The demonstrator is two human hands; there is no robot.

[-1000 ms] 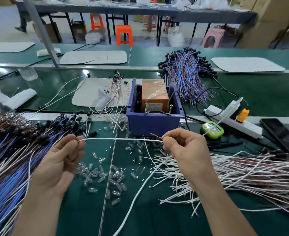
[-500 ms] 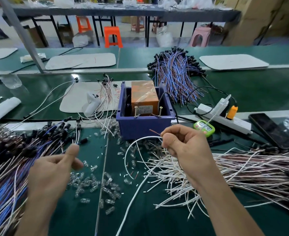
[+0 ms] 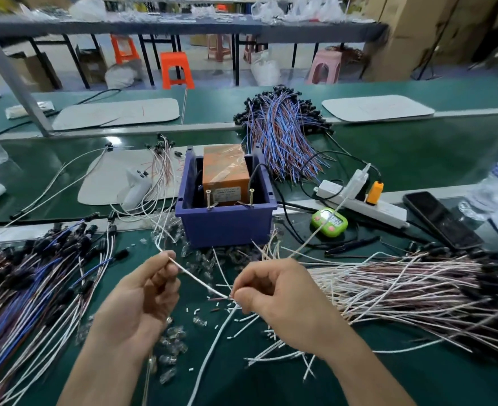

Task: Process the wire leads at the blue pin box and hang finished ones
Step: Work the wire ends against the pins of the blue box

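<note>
On the green surface point(image 3: 271, 385), a blue pin box point(image 3: 226, 227) stands just beyond the hands, with an orange block point(image 3: 226, 168) inside it and two upright pins point(image 3: 208, 199) at its front wall. Small clear bulbs point(image 3: 171, 344) and short white cuttings lie scattered between the box and the hands. A thick bundle of white and brown leads point(image 3: 417, 294) lies to the right, and a bundle of blue leads point(image 3: 22, 303) to the left. A green timer point(image 3: 329, 222), a power strip point(image 3: 362, 200) and a phone point(image 3: 441, 219) lie further right.

One white wire lead point(image 3: 201, 281) is stretched between both hands, in front of the box and above the bulbs. The left hand point(image 3: 142, 300) pinches it with curled fingers, and the right hand point(image 3: 277, 297) pinches it near its end. The lead runs almost straight, slanting from the far left down to the near right.
</note>
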